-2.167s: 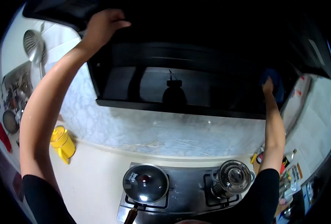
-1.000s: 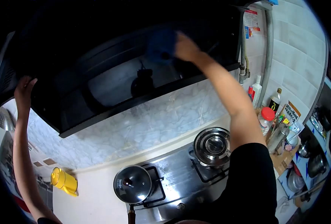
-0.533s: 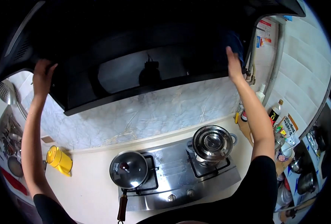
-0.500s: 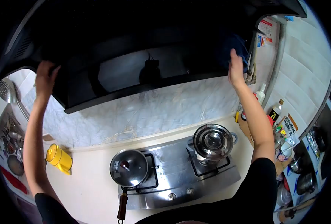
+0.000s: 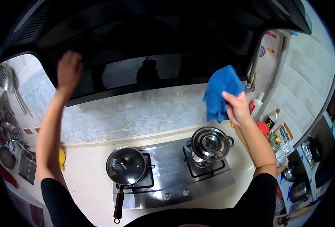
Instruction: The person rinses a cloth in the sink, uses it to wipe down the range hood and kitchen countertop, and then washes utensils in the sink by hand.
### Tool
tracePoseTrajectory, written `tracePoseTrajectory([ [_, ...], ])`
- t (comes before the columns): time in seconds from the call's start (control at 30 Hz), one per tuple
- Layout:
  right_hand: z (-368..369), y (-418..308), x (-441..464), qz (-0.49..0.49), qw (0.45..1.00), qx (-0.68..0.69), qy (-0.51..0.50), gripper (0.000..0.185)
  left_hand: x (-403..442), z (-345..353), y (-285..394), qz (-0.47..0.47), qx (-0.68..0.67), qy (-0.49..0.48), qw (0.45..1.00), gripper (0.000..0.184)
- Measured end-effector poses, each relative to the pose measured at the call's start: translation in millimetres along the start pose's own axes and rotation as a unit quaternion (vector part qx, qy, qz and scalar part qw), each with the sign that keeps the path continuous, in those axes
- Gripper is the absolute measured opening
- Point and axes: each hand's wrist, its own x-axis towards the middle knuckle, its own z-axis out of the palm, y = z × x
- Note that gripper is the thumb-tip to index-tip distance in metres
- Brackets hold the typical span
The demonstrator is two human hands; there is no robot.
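A blue cloth (image 5: 222, 89) hangs from my right hand (image 5: 237, 108), pinched between thumb and fingers, just in front of the lower edge of a black range hood (image 5: 167, 66). My left hand (image 5: 69, 72) is raised before the left part of that hood. Motion blurs its fingers, so their pose and any contact with the hood are unclear. Below my hands is a steel gas stove (image 5: 167, 166). On its left burner sits a lidded pan (image 5: 126, 166) with its handle toward me, and on the right burner a lidded steel pot (image 5: 211, 143).
A yellow pitcher (image 5: 62, 159) is partly hidden behind my left forearm. A skimmer (image 5: 6, 77) hangs at the far left, above a sink (image 5: 27, 168). Bottles, including a dark one (image 5: 273, 119), stand along the right wall. Pots (image 5: 299, 192) sit on a shelf at lower right.
My right hand has come down and toward me from the hood's right end, bringing the blue cloth into clear view. My left hand has moved right from the hood's left edge. The view has shifted slightly.
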Motion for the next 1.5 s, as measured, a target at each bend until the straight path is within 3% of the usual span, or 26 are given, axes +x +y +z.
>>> tracePoseTrajectory([
  [0.07, 23, 7, -2, 0.070, 0.995, 0.024, -0.070, 0.043, -17, -16, 56, -0.072, -0.198, -0.103, 0.972, 0.030],
  [0.13, 54, 15, -2, 0.162, 0.970, 0.091, -0.159, 0.038, -33, -43, 132, -0.143, -0.483, -0.208, 0.838, 0.052],
  [0.17, 70, 21, 0, 0.183, 0.958, 0.099, -0.200, 0.037, -53, -43, 166, -0.150, -0.626, -0.202, 0.738, 0.068],
  [0.2, 86, 26, 2, 0.203, 0.943, 0.107, -0.241, 0.035, -71, -56, 194, -0.225, -0.742, -0.242, 0.583, 0.076],
  [0.27, 113, 39, 11, 0.236, 0.917, 0.100, -0.306, 0.029, -95, -75, 236, -0.401, -0.845, -0.296, 0.192, 0.062],
  [0.37, 125, 53, 38, 0.185, 0.885, -0.164, -0.394, 0.024, -69, -93, 227, -0.470, -0.839, -0.264, 0.064, 0.050],
  [0.4, 127, 45, 45, 0.184, 0.878, -0.212, -0.388, 0.023, -62, -92, 220, -0.552, -0.792, -0.257, 0.054, 0.041],
  [0.43, 125, 48, 54, 0.087, 0.886, -0.302, -0.341, 0.027, -68, -81, 211, -0.570, -0.788, -0.222, 0.069, 0.039],
  [0.47, 122, 41, 64, 0.100, 0.827, -0.512, -0.210, 0.040, -74, -70, 202, -0.588, -0.783, -0.185, 0.084, 0.038],
  [0.53, 127, 52, 54, -0.257, 0.818, -0.511, -0.060, 0.064, -63, -61, 181, -0.586, -0.800, -0.096, 0.085, 0.036],
  [0.57, 142, 64, 42, -0.290, 0.806, -0.493, -0.151, 0.083, -60, -51, 176, -0.582, -0.807, -0.065, 0.077, 0.037],
  [0.6, 166, 78, 35, -0.311, 0.803, -0.440, -0.255, 0.085, -41, -57, 173, -0.580, -0.809, -0.046, 0.081, 0.041],
  [0.67, 195, 107, 35, -0.387, 0.754, -0.477, -0.232, 0.074, -34, -41, 158, -0.490, -0.861, -0.068, 0.120, 0.050],
  [0.73, 199, 102, 67, -0.418, 0.780, -0.417, -0.209, 0.054, -19, -64, 120, -0.355, -0.903, -0.140, 0.198, 0.063],
  [0.8, 206, 101, 96, -0.514, 0.732, -0.445, -0.052, 0.052, -31, -85, 89, -0.390, -0.771, -0.249, 0.437, 0.078],
  [0.83, 204, 95, 120, -0.554, 0.680, -0.478, -0.026, 0.053, -47, -95, 73, -0.404, -0.711, -0.268, 0.510, 0.078],
  [0.87, 206, 93, 141, -0.590, 0.626, -0.510, 0.001, 0.054, -69, -105, 56, -0.389, -0.686, -0.255, 0.559, 0.076],
  [0.97, 236, 113, 177, -0.479, 0.502, -0.708, 0.130, 0.057, -149, -145, 13, -0.412, -0.565, -0.277, 0.659, 0.065],
  [1.03, 294, 128, 173, -0.492, 0.585, -0.644, 0.037, 0.060, -190, -167, 8, -0.532, -0.500, -0.288, 0.620, 0.056],
  [1.13, 392, 178, 182, -0.617, 0.521, -0.577, -0.121, 0.054, -235, -171, 16, -0.580, -0.497, -0.296, 0.573, 0.046],
  [1.17, 416, 185, 176, -0.601, 0.508, -0.592, -0.175, 0.056, -239, -174, 19, -0.577, -0.508, -0.296, 0.567, 0.041],
  [1.23, 440, 213, 188, -0.637, 0.433, -0.621, -0.143, 0.054, -238, -187, 23, -0.577, -0.495, -0.293, 0.579, 0.036],
  [1.3, 425, 210, 199, -0.688, 0.398, -0.593, -0.130, 0.054, -239, -205, 20, -0.597, -0.487, -0.291, 0.567, 0.033],
  [1.33, 409, 204, 202, -0.677, 0.388, -0.603, -0.167, 0.053, -243, -213, 18, -0.607, -0.454, -0.311, 0.573, 0.032],
  [1.43, 321, 145, 194, -0.665, 0.327, -0.660, -0.125, 0.054, -307, -237, 4, -0.634, -0.427, -0.308, 0.567, 0.031],
  [1.5, 251, 100, 185, -0.563, 0.366, -0.724, -0.157, 0.050, -324, -260, 4, -0.649, -0.409, -0.351, 0.537, 0.028],
])
